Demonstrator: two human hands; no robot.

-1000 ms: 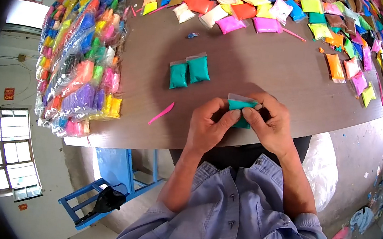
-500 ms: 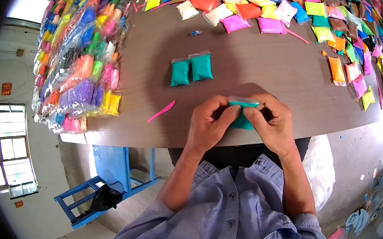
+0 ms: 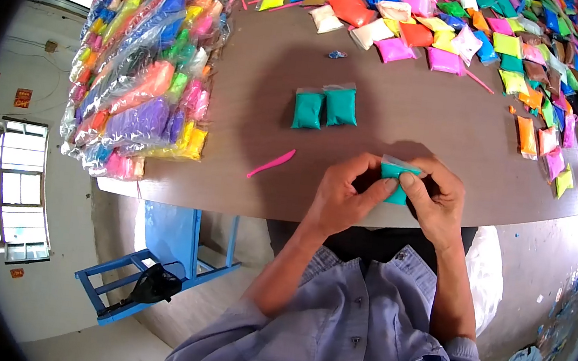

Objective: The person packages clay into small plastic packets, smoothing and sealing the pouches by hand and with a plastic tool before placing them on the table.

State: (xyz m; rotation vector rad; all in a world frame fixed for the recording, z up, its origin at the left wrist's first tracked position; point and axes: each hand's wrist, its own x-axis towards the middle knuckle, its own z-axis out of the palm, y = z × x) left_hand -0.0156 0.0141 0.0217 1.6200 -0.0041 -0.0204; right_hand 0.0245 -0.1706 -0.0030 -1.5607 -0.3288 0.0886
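Between my two hands, near the table's front edge, is a small clear bag of teal modelling clay (image 3: 398, 171). My left hand (image 3: 349, 195) pinches its left side with the thumb on the near face. On the other side my right hand (image 3: 441, 199) grips the bag the same way, and the two thumb tips almost meet. The fingers behind the bag are partly hidden. Two more teal clay bags (image 3: 341, 107) lie side by side farther back on the table. A pink plastic modelling knife (image 3: 272, 163) rests left of my hands.
Large clear packs of coloured clay bags (image 3: 145, 88) are stacked along the table's left side. Many loose coloured bags (image 3: 417, 35) cover the back and right. A small blue item (image 3: 337, 55) lies mid-table. A blue frame (image 3: 183, 247) stands below the left edge.
The view has shifted, so the table and hands appear farther right. Both hands still hold the teal bag; the thumbs have drawn closer together on its face.
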